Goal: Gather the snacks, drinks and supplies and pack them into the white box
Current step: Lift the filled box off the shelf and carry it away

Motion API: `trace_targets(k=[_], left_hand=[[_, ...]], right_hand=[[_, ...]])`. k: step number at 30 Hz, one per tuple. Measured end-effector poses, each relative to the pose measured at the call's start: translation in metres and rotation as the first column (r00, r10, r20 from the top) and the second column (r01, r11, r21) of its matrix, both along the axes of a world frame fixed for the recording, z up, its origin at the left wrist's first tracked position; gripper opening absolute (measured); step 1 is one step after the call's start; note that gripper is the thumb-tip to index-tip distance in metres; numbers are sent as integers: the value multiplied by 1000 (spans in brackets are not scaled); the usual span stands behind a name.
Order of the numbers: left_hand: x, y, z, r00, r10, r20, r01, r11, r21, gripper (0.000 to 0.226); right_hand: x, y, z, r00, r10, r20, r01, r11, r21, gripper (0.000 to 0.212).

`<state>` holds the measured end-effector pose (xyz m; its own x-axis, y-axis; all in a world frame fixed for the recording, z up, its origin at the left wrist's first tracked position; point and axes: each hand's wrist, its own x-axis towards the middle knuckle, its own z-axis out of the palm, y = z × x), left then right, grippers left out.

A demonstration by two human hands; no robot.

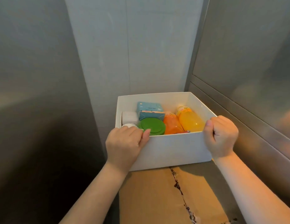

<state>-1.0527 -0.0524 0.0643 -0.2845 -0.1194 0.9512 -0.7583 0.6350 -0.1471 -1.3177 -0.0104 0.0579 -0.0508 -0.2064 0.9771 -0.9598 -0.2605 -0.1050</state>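
The white box (173, 147) is held up in front of me, open at the top. My left hand (125, 143) grips its near left corner, thumb over the rim. My right hand (221, 136) grips the near right corner the same way. Inside lie a yellow drink bottle (190, 119) and an orange drink bottle (171, 124) side by side on the right. A round green lid (151, 126) sits in the middle, with a blue carton (149, 110) behind it. White containers (129, 118) fill the left side.
Brushed metal walls (36, 94) close in on the left and right, with a pale panel (133, 46) straight ahead. Flattened brown cardboard (157, 196) with a dark seam covers the floor below the box.
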Motion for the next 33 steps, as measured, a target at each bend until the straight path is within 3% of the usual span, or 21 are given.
trace_targets(k=[14,33], left_hand=[[-22,-72,-4,996,74,-57,-72,997,25,55],[-25,-122,-6,992,108,-71,-97,985,145,53]], right_hand=[[-25,-94,-7,999,34,-30,-34,999,-13,55],[-27,-143,-9,998,48,-37,-49,998,-44,56]])
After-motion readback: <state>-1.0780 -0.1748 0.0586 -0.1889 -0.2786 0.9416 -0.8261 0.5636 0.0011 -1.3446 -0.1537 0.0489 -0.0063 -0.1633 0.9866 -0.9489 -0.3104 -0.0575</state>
